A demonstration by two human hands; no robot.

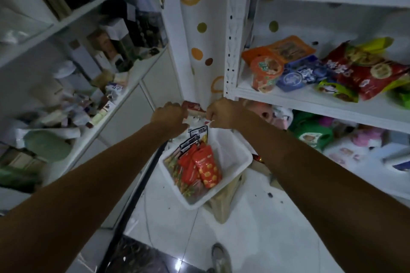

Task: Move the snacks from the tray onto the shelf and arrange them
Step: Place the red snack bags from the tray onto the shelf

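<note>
A white tray [230, 157] stands low in the middle on a small wooden stool, holding several red and orange snack packets [199, 166]. Above its far end, my left hand [169, 115] and my right hand [221, 113] both grip a red and white snack packet [193, 107] between them, fingers curled round its edges. To the right, the white shelf [299, 99] carries an orange cup of noodles [265, 73], blue packets [304, 75] and red bags [363, 73]. Most of the held packet is hidden by my hands.
A white cabinet [124, 104] with cluttered boxes and bottles runs along the left. The lower shelf [346, 153] on the right holds green and pink packs. A dotted white curtain [199, 35] hangs at the corner. My shoe [220, 257] stands on the glossy tiled floor.
</note>
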